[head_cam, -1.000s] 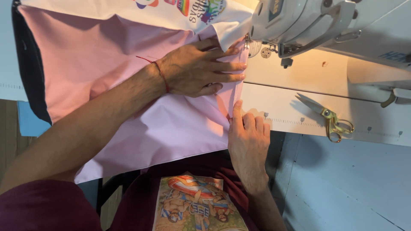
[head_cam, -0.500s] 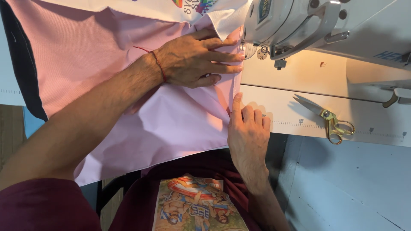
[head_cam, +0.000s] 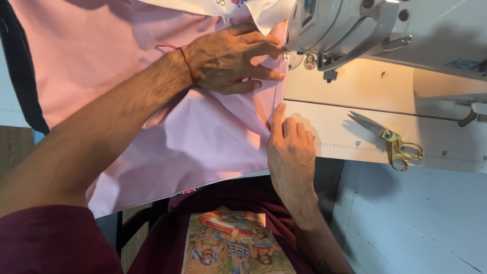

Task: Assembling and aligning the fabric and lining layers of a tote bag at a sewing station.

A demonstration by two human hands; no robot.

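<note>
Plain pink is seen on the cloth [head_cam: 152,127]. A red thread [head_cam: 186,63] is worn at the wrist. The scissors [head_cam: 393,144] are gold-handled, the machine [head_cam: 365,25] white, the table [head_cam: 355,96] cream, and the shirt [head_cam: 238,203] maroon with a multicoloured print.

I see gold-handled scissors [head_cam: 393,144] lying shut on the white desk [head_cam: 355,91], well right of the needle. Grey floor [head_cam: 416,223] shows below the desk's edge.

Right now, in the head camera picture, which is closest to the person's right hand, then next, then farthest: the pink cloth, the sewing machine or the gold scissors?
From the right hand:
1. Pink cloth: touching its fingertips, on the left.
2. Sewing machine: above the hand, its needle end just past the fingertips.
3. Gold scissors: off to the right on the white table.
</note>
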